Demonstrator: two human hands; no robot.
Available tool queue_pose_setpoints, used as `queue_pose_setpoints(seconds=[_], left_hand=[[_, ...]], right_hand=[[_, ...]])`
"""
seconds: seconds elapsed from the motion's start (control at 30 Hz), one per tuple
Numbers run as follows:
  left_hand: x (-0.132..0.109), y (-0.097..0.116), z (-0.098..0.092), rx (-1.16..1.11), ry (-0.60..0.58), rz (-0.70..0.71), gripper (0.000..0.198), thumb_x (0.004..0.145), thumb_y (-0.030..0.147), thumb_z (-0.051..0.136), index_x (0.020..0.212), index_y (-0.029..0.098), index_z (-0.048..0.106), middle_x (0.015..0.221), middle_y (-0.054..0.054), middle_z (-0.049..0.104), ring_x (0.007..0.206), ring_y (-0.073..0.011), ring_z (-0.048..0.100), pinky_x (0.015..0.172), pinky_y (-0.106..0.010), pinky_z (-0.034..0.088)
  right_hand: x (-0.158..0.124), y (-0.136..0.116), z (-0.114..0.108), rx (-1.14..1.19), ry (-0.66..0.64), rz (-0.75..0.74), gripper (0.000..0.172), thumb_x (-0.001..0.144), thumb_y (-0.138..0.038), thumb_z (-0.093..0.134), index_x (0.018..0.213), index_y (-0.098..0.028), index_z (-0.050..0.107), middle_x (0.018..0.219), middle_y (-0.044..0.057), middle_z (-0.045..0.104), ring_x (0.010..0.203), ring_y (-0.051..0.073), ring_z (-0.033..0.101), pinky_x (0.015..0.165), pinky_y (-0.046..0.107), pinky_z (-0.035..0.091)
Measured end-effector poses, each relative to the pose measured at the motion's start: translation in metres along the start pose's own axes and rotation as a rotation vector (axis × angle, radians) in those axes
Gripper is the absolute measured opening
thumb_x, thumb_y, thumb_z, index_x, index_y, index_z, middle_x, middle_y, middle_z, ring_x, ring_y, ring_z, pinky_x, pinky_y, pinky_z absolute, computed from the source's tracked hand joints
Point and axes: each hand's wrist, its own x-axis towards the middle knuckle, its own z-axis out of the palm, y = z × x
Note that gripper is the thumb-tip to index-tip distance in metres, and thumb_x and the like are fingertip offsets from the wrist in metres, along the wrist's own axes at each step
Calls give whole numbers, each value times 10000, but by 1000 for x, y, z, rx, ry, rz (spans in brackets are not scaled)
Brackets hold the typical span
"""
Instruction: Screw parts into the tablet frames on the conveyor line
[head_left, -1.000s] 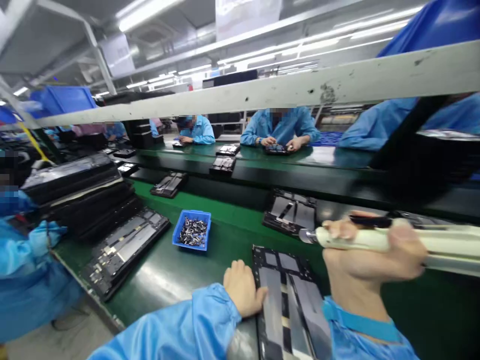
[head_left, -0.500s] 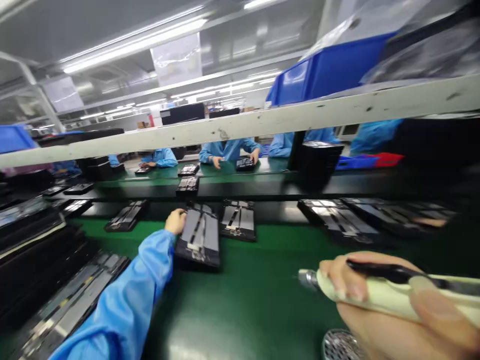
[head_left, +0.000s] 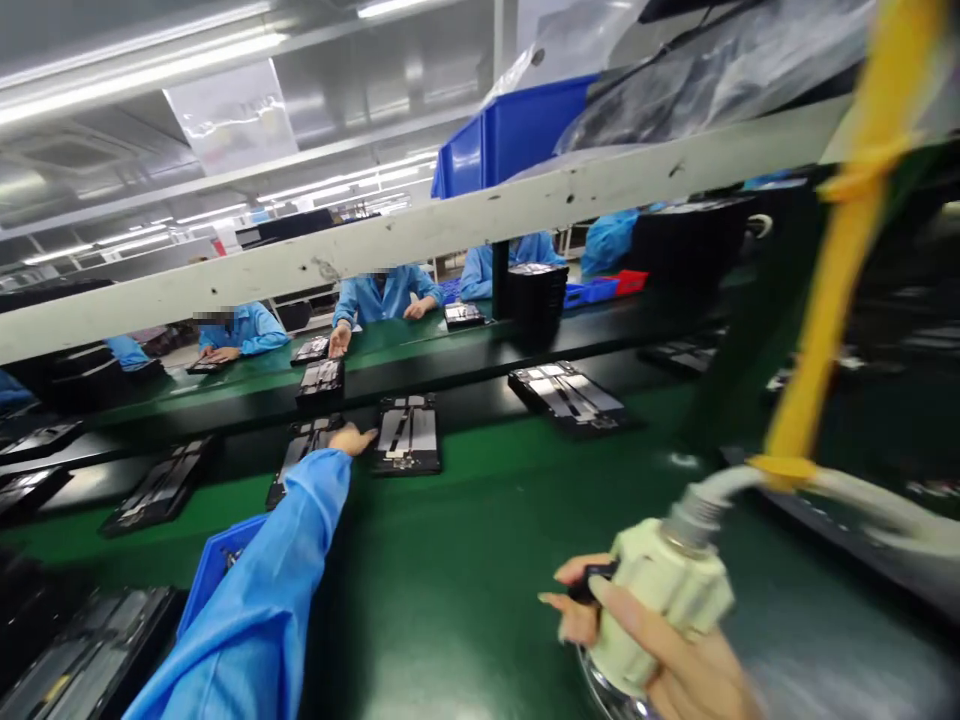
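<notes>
My left hand (head_left: 349, 438) reaches far forward in a blue sleeve, fingers extended, with nothing visibly held. It lies between two black-and-silver device frames on the green conveyor belt (head_left: 480, 560), and its fingertips are at the edge of the nearer right one (head_left: 407, 435). The other frame (head_left: 304, 450) lies partly behind the hand. My right hand (head_left: 645, 640) grips a cream electric screwdriver (head_left: 660, 600) near the bottom of the view. The screwdriver stands tilted, with its tip hidden below, and a cable (head_left: 780, 480) runs from its top along a yellow cord (head_left: 847, 250).
A blue parts bin (head_left: 217, 560) sits mostly hidden under my left sleeve. Dark stacked frames (head_left: 90, 640) lie at the lower left. A white shelf beam (head_left: 450, 235) crosses the view, with a blue crate (head_left: 510, 135) above it. Co-workers in blue sit across a second belt.
The view has swung left. My left hand has moved off the frame to its gap beside it. The screwdriver has turned from lying sideways to nearly upright, and its cable and yellow cord have come into view.
</notes>
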Motion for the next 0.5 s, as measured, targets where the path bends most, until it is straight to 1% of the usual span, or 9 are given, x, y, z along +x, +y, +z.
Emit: queue_pose_setpoints(seconds=[0.07,0.13,0.2,0.27,0.33,0.4,0.43,0.47,0.5], left_hand=[[-7,15,22,-19,-49,-4,404,979,442,698,1239,133,677,1293,-129,679,1200,-273,660,1054,-502,556],[-16,25,31,-64,-70,-23,402,972,432,711,1236,130,677,1279,-124,678,1182,-275,665,1031,-484,570],[-26,31,28,-131,-75,-44,396,971,418,715,1243,133,671,1265,-116,677,1151,-272,673,994,-464,589],[-35,38,20,-216,-70,-58,395,976,407,711,1253,129,663,1249,-116,676,1113,-260,682,955,-442,606],[-47,47,12,-308,-58,-63,382,987,398,697,1254,127,657,1227,-114,678,1066,-239,690,915,-420,620],[-63,54,7,-394,-38,-61,337,996,379,686,1213,122,664,1163,-101,694,987,-206,698,862,-384,626],[-73,56,6,-433,-29,-57,309,988,359,696,1168,108,671,1103,-95,706,929,-192,700,826,-356,623],[-84,55,5,-469,-26,-48,285,968,336,719,1112,94,679,1029,-89,716,864,-182,699,788,-327,614],[-97,51,6,-505,-32,-33,262,938,310,745,1054,83,684,953,-83,721,798,-174,692,749,-300,602]], right_hand=[[-3,3,0,-33,-71,40,485,665,-628,902,863,-223,725,559,0,614,607,236,660,937,525,579],[-3,8,-5,-40,-160,70,529,686,-665,874,897,-197,747,519,-10,574,627,250,667,997,563,542],[-2,13,-14,5,-250,106,579,704,-678,854,982,-178,760,556,0,603,667,253,678,1036,585,517],[0,18,-22,57,-356,140,640,705,-708,839,1038,-169,756,622,22,652,716,252,695,1029,564,526],[2,22,-25,50,-486,180,727,709,-791,782,1046,-148,751,661,47,686,715,248,709,978,523,557],[3,23,-24,-25,-591,215,808,732,-886,670,1005,-130,753,605,42,668,589,212,671,871,474,593],[3,22,-22,-66,-607,216,822,750,-913,613,966,-132,753,549,21,632,506,182,614,793,440,604],[4,20,-20,-100,-591,188,813,759,-926,581,905,-144,749,486,-9,575,432,151,536,701,396,598],[6,16,-18,-116,-535,130,789,757,-931,573,837,-163,734,449,-27,536,394,132,474,616,356,573]])
